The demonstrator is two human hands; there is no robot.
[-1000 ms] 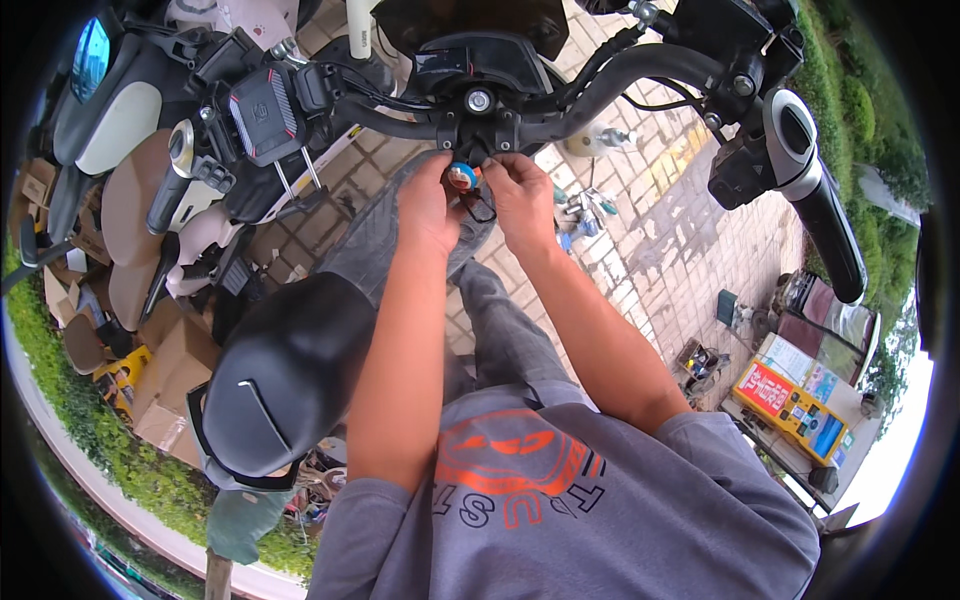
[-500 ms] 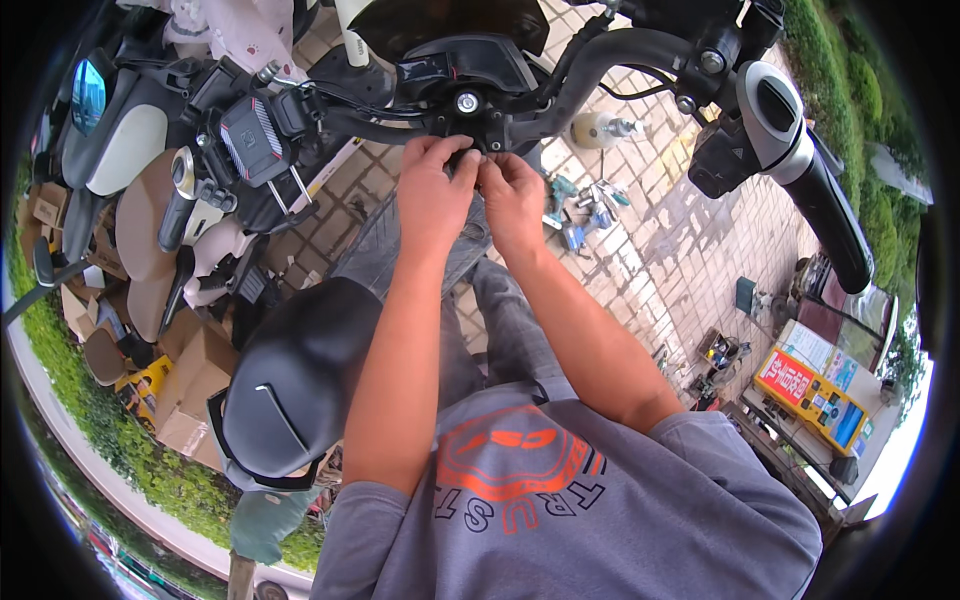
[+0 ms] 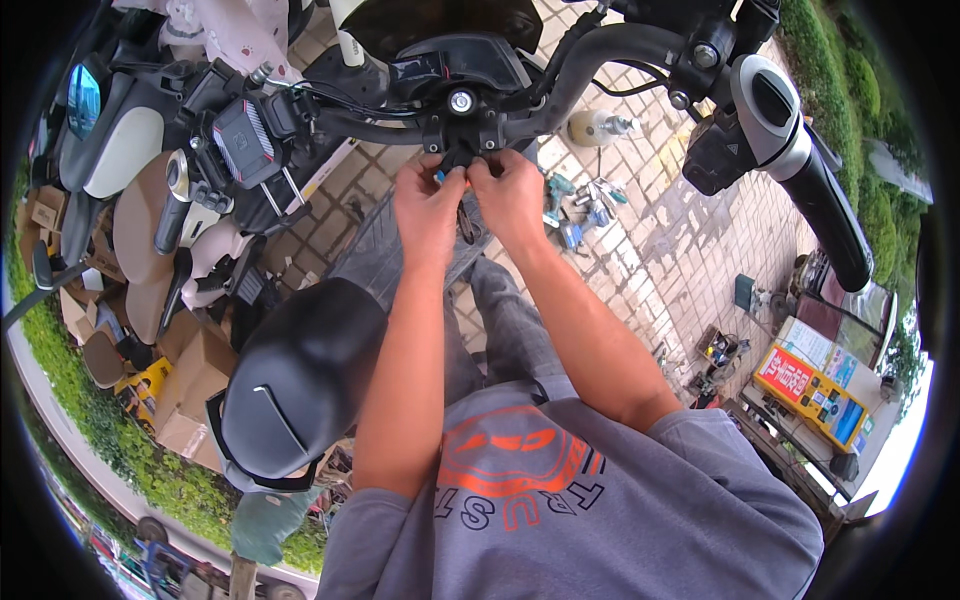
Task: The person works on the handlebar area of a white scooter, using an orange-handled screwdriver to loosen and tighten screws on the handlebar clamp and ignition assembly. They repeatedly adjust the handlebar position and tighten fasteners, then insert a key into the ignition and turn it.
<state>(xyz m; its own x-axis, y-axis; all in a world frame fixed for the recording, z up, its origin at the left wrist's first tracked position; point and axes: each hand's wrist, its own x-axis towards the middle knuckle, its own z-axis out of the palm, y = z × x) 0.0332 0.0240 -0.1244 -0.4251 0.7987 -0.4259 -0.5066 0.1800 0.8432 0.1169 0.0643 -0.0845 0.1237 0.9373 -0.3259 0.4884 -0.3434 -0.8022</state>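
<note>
The left hand [image 3: 424, 212] is at the upper centre of the frame, thumb and fingers closed on a small blue item [image 3: 440, 176], mostly hidden by the hand. The right hand [image 3: 512, 205] is just beside it, fingers bent toward the thumb; how far they close, and on what, cannot be told. Above both hands is a round silver lock [image 3: 461, 102]. The black seat [image 3: 300, 385] is at the lower left

- Grey T-shirt [image 3: 650, 510], loose and creased
- Short sleeves [image 3: 702, 442] in the same grey
- Rounded orange emblem [image 3: 508, 455] on its front
- Curving row of black and orange letters [image 3: 513, 514]
- Dark-grey trousers [image 3: 515, 325]
</note>
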